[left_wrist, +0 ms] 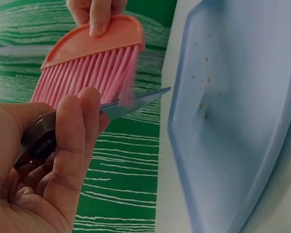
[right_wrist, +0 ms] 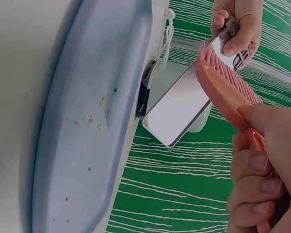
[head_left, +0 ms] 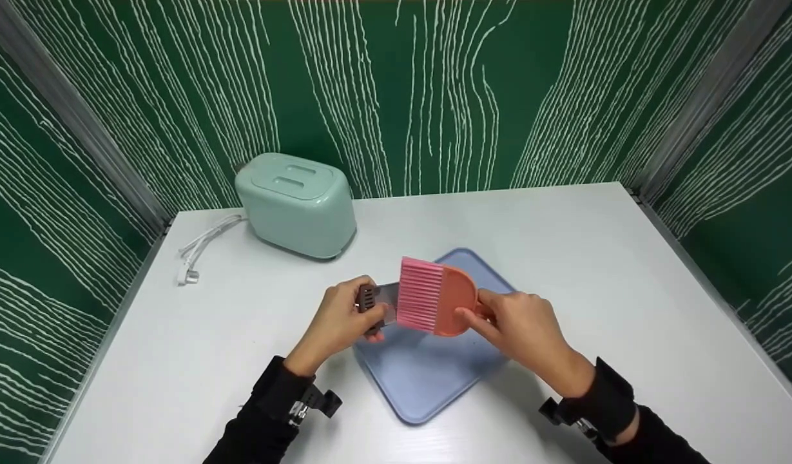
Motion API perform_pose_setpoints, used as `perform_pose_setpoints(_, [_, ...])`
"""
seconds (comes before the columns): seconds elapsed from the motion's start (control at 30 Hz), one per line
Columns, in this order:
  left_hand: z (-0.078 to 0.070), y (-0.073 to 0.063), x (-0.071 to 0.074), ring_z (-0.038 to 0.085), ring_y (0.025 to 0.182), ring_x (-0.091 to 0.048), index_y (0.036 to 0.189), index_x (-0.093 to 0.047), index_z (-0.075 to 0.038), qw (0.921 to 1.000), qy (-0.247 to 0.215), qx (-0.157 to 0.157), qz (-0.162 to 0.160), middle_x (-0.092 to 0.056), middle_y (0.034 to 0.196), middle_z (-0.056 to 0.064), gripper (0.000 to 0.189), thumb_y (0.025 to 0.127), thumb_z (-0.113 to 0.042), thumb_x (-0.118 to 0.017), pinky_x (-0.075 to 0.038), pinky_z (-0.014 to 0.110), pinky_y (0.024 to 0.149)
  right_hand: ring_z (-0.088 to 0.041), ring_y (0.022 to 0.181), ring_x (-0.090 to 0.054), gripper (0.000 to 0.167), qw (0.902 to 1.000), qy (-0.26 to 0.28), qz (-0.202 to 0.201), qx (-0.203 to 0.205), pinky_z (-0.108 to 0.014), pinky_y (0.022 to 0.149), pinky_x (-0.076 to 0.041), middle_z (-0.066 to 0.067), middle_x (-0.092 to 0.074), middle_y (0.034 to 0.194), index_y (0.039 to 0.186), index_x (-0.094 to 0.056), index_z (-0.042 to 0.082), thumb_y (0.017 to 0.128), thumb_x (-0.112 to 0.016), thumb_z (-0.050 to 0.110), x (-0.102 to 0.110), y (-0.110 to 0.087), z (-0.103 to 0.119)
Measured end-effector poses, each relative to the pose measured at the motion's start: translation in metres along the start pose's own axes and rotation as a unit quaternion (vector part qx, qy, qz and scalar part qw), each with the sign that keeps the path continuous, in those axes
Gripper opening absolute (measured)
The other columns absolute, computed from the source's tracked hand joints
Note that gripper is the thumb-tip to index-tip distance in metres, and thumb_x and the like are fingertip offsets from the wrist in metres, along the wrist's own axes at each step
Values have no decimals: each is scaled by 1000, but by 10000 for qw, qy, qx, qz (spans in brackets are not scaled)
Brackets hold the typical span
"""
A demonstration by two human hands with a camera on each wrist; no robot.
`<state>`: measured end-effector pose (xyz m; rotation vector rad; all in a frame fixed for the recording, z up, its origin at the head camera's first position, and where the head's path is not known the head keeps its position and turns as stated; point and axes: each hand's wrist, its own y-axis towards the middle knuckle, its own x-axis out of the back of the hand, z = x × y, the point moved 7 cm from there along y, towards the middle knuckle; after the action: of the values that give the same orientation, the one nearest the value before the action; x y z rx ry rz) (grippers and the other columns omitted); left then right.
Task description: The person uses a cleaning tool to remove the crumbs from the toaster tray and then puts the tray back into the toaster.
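- Left hand (head_left: 341, 322) grips the metal crumb tray (head_left: 381, 298) by its dark handle, its long axis pointing toward the right hand (head_left: 521, 325).
- Right hand clamps the pink brush (head_left: 434, 298), bristles pointing at the left hand, over the blue tray (head_left: 428, 380).

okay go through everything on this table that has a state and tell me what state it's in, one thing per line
Brush: held by right hand, bristles on the metal tray.
Metal tray: gripped by left hand, above the blue tray.
Blue tray: flat on table, crumbs inside.
Toaster: slots empty, plug lying loose.
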<state>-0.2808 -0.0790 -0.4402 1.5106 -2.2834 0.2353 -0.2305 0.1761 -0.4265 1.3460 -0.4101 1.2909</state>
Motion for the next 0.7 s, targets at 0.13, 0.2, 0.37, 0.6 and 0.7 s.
perform_pose_setpoints(0.13, [-1, -1, 2, 12, 51, -72, 94, -62, -6, 10000, 57, 21, -48, -74, 70, 7, 5, 97, -7, -67, -62, 62, 63, -2, 51, -30, 41, 9998, -181, -83, 83, -21, 51, -21, 13, -37, 55, 72, -55, 18, 93, -85, 36, 1, -2, -5])
perform_pose_setpoints(0.2, [-2, -2, 4, 13, 52, -73, 95, -62, -6, 10000, 60, 28, -56, -73, 69, 5, 5, 97, -6, -67, -62, 62, 63, -3, 51, -30, 41, 9996, -259, -75, 86, -21, 51, -21, 12, -37, 55, 72, -55, 18, 93, -85, 35, 1, -3, -8])
perform_pose_setpoints(0.37, [-3, -2, 7, 13, 52, -73, 96, -63, -5, 9999, 90, -7, -58, -73, 69, 6, 5, 97, -6, -68, -63, 60, 62, -5, 49, -34, 38, 9990, -437, -62, 67, -22, 49, -23, 10, -43, 53, 73, -57, 17, 93, -84, 35, 2, -5, -14])
perform_pose_setpoints(0.6, [-6, -3, 10, 14, 52, -73, 97, -64, -6, 9998, 190, -76, -72, -74, 68, 5, 4, 97, -7, -68, -62, 61, 62, -10, 46, -42, 38, 9975, -698, -101, 32, -25, 46, -30, 2, -55, 54, 73, -59, 15, 94, -85, 33, 3, -6, -22])
perform_pose_setpoints(0.7, [-7, -3, 11, 14, 52, -73, 97, -64, -6, 9996, 250, -106, -73, -74, 68, 5, 4, 97, -7, -68, -62, 61, 62, -12, 45, -44, 37, 9963, -836, -175, 62, -26, 44, -32, -1, -58, 55, 75, -60, 13, 93, -85, 33, 4, -6, -25])
